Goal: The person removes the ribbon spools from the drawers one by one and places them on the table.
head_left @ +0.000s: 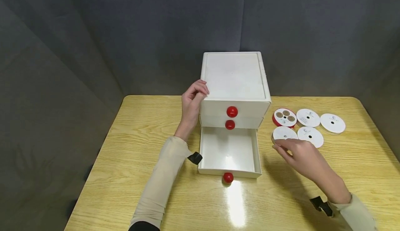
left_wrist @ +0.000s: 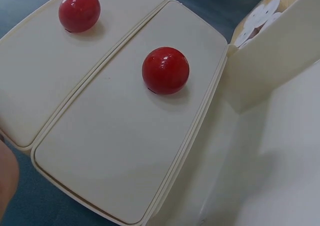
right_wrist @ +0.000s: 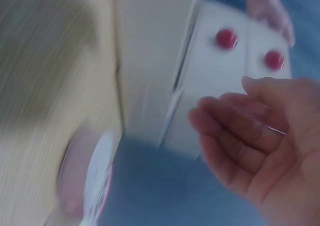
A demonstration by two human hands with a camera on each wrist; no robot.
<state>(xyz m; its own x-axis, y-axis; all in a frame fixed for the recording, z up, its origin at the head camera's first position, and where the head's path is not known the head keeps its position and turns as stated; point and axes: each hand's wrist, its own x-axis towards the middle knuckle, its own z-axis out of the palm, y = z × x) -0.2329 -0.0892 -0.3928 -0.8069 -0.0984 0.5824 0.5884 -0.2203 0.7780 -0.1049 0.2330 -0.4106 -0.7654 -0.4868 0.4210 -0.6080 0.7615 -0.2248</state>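
Note:
A white drawer unit point(head_left: 232, 75) with red knobs stands on the table. Its lowest drawer point(head_left: 229, 147) is pulled out, and nothing lies in it; the two upper drawers are closed. My left hand point(head_left: 194, 101) rests on the unit's top at the front left corner, fingers bent. Most of that hand is outside the left wrist view. My right hand point(head_left: 300, 156) hovers by the front left ribbon spool point(head_left: 284, 133), partly covering it in the head view. In the right wrist view, the right hand's fingers point(right_wrist: 235, 136) curve loosely around nothing.
Several white spools lie right of the unit, among them one with red ribbon point(head_left: 284, 117) and a plain white one point(head_left: 332, 123). The bottom drawer's red knob point(head_left: 228, 178) sticks out toward me. A dark curtain point(head_left: 156, 40) hangs behind the wooden table point(head_left: 140, 134).

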